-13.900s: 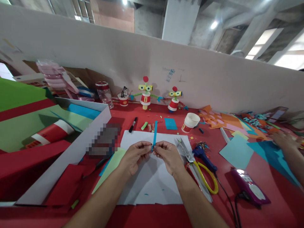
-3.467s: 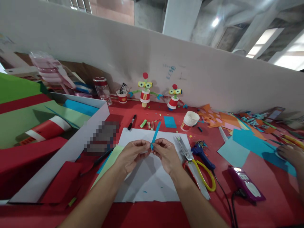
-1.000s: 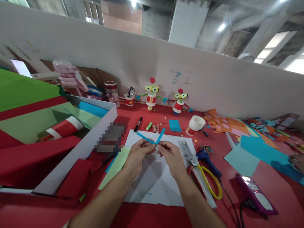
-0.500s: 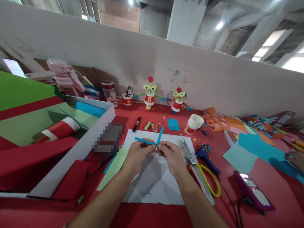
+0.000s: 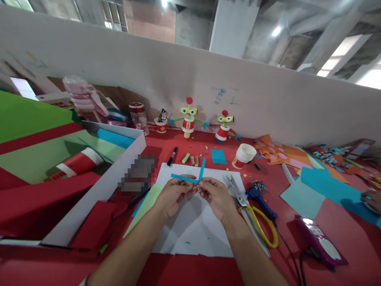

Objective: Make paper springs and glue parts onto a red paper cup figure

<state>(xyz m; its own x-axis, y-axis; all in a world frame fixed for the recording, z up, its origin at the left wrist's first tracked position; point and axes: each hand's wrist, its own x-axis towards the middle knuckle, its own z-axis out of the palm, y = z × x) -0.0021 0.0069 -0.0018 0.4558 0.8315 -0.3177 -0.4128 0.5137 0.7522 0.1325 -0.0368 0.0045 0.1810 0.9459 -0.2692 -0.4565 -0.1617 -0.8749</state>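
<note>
Two narrow blue paper strips [image 5: 185,178] meet at one end and form an L above a white sheet [image 5: 190,226]. My right hand [image 5: 216,195] pinches the corner where they join, with one strip standing up from it. Curled round the lower edge of the strip pointing left are the fingers of my left hand [image 5: 175,195]; its fingertips are partly hidden. Close to my right hand lie scissors [image 5: 262,224] with yellow handles and a blue glue gun [image 5: 262,202]. Small folded paper springs [image 5: 194,160] rest beyond the sheet.
At left stands a white box [image 5: 98,190] with coloured paper and a paper cup. Two cup robots [image 5: 188,124] stand by the wall. Stacked paper cups [image 5: 244,155], a black marker [image 5: 172,156] and a purple device [image 5: 323,242] lie around. Another person's hand [image 5: 371,200] is at far right.
Both hands stay over the sheet with the strips. My left thumb has dropped slightly below the left-pointing strip, so more of it shows. The view has shifted a little.
</note>
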